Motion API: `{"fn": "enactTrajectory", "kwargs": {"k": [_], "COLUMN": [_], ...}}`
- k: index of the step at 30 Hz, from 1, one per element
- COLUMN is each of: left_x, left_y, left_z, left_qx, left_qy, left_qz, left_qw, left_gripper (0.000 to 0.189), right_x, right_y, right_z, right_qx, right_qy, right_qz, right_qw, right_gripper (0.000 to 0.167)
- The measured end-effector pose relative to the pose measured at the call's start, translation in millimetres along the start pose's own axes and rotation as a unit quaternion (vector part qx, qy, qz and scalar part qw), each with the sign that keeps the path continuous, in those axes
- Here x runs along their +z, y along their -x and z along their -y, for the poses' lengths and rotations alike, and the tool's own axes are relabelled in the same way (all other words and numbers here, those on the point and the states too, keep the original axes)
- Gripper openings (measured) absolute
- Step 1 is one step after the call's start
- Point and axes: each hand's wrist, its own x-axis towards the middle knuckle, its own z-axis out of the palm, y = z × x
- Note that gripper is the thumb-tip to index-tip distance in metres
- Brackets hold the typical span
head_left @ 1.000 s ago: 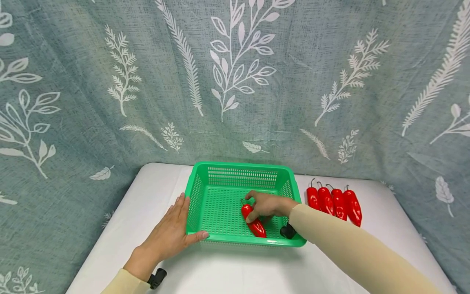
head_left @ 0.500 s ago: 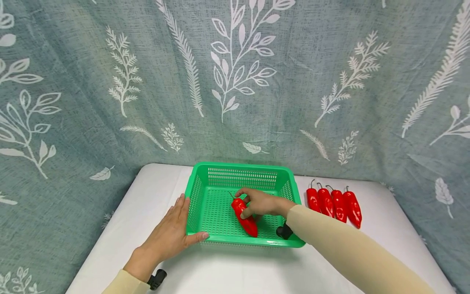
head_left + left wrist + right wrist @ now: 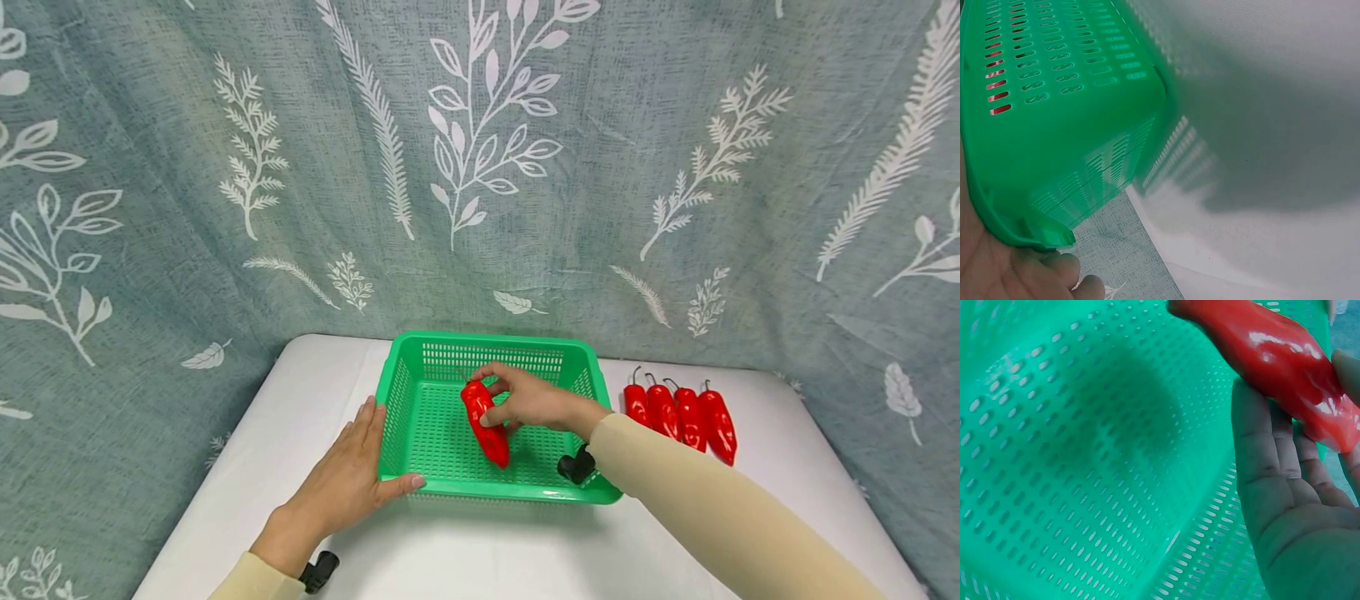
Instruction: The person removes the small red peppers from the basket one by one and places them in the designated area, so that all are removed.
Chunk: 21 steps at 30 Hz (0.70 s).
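A glossy red chili pepper with a thin stem is held between the thumb and fingers of my right hand, over the inside of a green plastic basket. In the right wrist view, the pepper is pinched above the perforated basket floor, its tip pointing to the upper left. My left hand rests with straight fingers on the basket's left side, thumb on the front rim. The left wrist view shows that hand touching the rim at a corner.
Several more red peppers lie side by side on the white table, right of the basket. A blue-green curtain with white leaf prints hangs behind the table.
My right hand has moved left and away from me inside the basket, with the pepper rising from near the front wall. My left hand has stayed in place.
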Motion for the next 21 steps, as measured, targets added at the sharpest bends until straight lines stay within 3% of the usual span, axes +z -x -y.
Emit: {"fn": "enactTrajectory", "kwargs": {"k": [21], "left_x": [-3.3], "left_y": [0.0], "left_z": [1.0], "left_qx": [0.019], "left_qy": [0.006], "left_qz": [0.004], "left_qw": [0.9998], "left_gripper": [0.121], "right_x": [-25], "right_y": [37.3], "right_z": [12], "right_qx": [-0.026], "right_qy": [-0.032], "right_qz": [-0.053], "right_qw": [0.9978], "right_gripper": [0.066]}}
